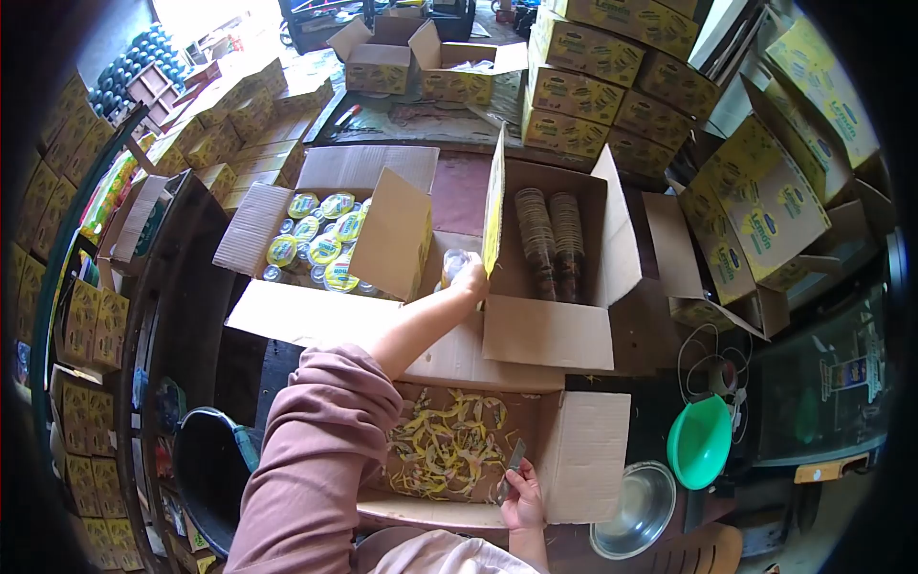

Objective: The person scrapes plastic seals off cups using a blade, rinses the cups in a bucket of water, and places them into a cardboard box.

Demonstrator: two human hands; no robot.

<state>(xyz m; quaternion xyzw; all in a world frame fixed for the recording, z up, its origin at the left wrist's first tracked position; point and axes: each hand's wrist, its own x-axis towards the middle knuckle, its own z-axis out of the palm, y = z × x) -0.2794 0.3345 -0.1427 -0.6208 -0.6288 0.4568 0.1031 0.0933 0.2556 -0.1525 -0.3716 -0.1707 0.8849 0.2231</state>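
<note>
My left hand (469,279) reaches forward to the gap between two open cartons, its fingers around a small clear plastic cup (455,264). My right hand (522,496) grips a flat grey blade (513,463) over the right side of a low open box. Yellow, curly strips (445,445) are scattered in that box. At the left, an open carton (256,230) holds many sealed cups with yellow-green lids (325,249). Another carton (545,333), right of my left hand, contains two long rows of nested cups (553,239).
A steel bowl (633,510) and a green basin (699,442) are at the lower right, a black bucket (206,478) at the lower left. Stacked yellow cartons (583,86) rise behind, with more along the left. Open cartons (755,210) lean at the right.
</note>
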